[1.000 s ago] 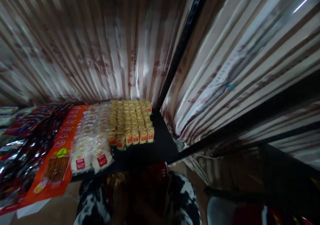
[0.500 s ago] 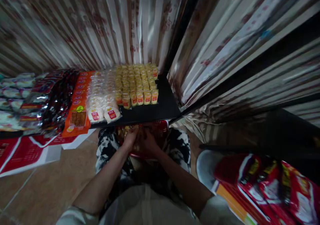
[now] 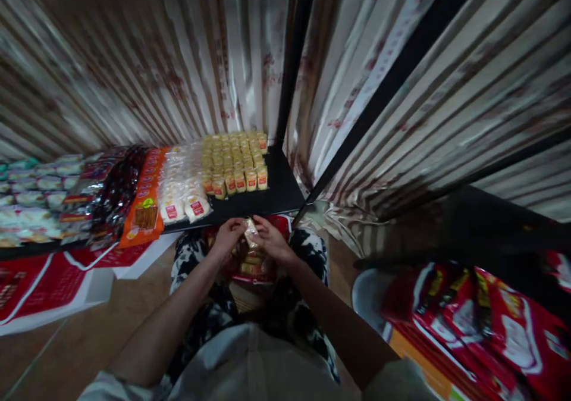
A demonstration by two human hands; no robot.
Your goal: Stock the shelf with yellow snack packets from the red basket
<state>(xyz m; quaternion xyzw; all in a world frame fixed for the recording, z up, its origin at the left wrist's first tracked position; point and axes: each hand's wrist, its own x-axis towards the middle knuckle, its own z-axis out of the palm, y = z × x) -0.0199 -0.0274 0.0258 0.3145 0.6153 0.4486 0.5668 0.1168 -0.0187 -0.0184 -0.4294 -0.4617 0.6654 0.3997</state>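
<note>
Both hands meet over a red bag (image 3: 282, 225) between my knees. A small pale-gold wrapped snack packet (image 3: 251, 234) is held up between them. My left hand (image 3: 228, 238) is closed, its fingertips pinching the packet's left side. My right hand (image 3: 272, 240) grips the same packet from the right with thumb and fingers. More yellowish packets (image 3: 252, 265) lie in the bag below. Just beyond, several rows of small yellow packets (image 3: 239, 181) with red labels stand on a black shelf (image 3: 285, 178).
Left along the shelf lie white packs (image 3: 196, 204), an orange snack bag (image 3: 145, 210), dark shiny packs (image 3: 109, 210) and white-green packets (image 3: 49, 181). Red paper bags (image 3: 40, 288) lie under it. A grey bin (image 3: 370, 297) and red packages (image 3: 482, 318) are at right; curtains (image 3: 200, 62) hang behind.
My hands have risen from inside the red bag, and a wrapped packet now shows between their fingers. The view has shifted slightly.
</note>
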